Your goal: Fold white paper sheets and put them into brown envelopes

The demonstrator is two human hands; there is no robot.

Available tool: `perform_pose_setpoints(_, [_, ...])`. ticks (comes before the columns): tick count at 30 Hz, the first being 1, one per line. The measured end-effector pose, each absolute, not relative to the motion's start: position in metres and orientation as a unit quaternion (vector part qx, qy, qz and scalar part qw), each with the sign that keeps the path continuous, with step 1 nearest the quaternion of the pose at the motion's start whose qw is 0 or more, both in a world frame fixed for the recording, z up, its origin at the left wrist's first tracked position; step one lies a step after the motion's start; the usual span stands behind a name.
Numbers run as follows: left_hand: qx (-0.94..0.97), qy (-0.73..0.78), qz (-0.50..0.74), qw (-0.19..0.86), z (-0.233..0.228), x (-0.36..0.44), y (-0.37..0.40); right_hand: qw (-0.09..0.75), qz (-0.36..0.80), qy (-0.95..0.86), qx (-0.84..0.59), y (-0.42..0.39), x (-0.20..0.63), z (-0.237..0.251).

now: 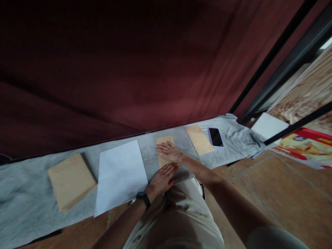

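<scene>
A tan paper envelope point(161, 162) lies on the grey cloth in front of me, partly covered by both hands. My right hand point(168, 150) rests flat on its upper part with the fingers stretched out. Across its near edge lies my left hand point(162, 178), fingers extended and close together, a dark band on the wrist. To the right is another flat tan envelope point(199, 139). On the left are a sheet of white paper point(120, 174) and, farther over, a stack of larger tan paper pieces point(71, 181). Neither hand grasps anything.
A phone point(215, 137) lies right of the second envelope. The grey cloth point(23, 193) covers a long narrow surface against a dark red curtain point(145, 69). Black metal bars point(275, 52) and a red-yellow printed box point(306, 145) stand at right, above a tiled floor point(293, 186).
</scene>
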State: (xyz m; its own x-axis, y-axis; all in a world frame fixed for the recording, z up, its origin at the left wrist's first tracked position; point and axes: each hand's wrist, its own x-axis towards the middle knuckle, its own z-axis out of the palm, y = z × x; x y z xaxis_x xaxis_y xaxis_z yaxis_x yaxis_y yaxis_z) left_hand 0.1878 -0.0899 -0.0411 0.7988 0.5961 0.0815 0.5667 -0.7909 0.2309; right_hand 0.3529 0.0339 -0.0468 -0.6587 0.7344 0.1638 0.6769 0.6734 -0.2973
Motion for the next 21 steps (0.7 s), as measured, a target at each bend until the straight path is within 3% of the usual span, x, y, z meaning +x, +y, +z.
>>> perform_pose_setpoints(9, [0.928,0.334,0.109,0.127,-0.048,0.186,-0.093,0.187,0.162,-0.906,-0.344,-0.021,0.383,-0.049])
perform_pose_setpoints(15, [0.919,0.357,0.115,0.122,-0.053,0.186,-0.097,0.186,0.193,-0.882,-0.387,-0.066,0.395,-0.051])
perform_pose_setpoints(21, [0.887,0.424,0.159,0.087,-0.059,0.182,-0.106,0.251,0.12,-0.837,-0.471,-0.119,0.405,-0.05])
